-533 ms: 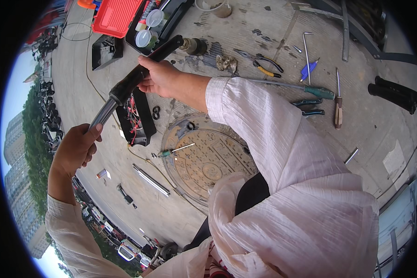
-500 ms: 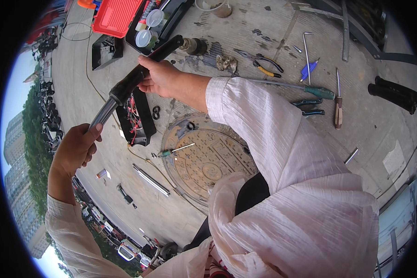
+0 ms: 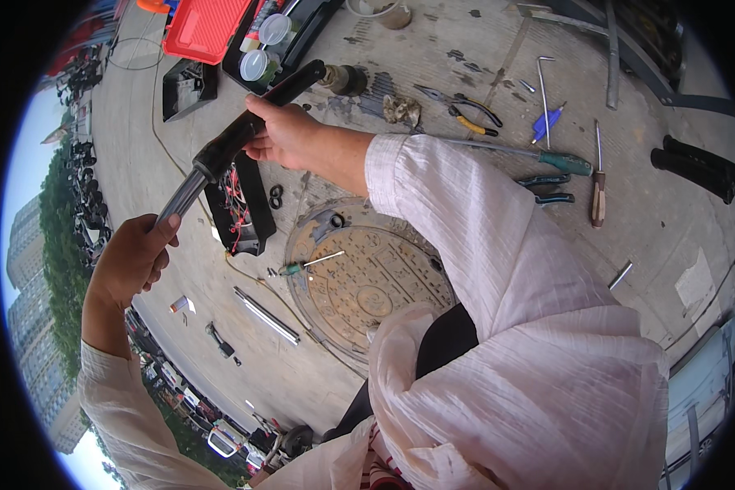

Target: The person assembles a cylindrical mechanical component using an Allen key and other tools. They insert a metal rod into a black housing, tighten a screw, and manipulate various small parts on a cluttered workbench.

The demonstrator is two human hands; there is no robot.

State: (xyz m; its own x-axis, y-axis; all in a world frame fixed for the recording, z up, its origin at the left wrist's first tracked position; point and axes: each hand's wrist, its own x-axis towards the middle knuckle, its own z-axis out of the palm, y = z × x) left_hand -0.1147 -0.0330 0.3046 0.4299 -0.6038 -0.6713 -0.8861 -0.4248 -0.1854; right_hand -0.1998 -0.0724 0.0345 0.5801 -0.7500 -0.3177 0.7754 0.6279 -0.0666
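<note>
I hold a long bar with both hands above a concrete pavement. Its upper part wears a black rubber grip (image 3: pixel 245 122); its lower part is bare grey metal tube (image 3: pixel 180 196). My right hand (image 3: pixel 290 135) is closed round the black grip. My left hand (image 3: pixel 131 257) is wrapped round the lower end of the metal tube. Under the bar lies an open black casing with red wires (image 3: pixel 238 204). A round metal manhole cover (image 3: pixel 367 282) lies below it, with a green-handled screwdriver (image 3: pixel 310 264) on its edge.
A red lid (image 3: pixel 204 26) and a black tray with small jars (image 3: pixel 273 33) lie at the top. Pliers (image 3: pixel 469 110), a blue tool (image 3: pixel 547 122), a wooden-handled screwdriver (image 3: pixel 598 196), two black grips (image 3: pixel 698 167) and a silver tube (image 3: pixel 267 314) are scattered on the pavement.
</note>
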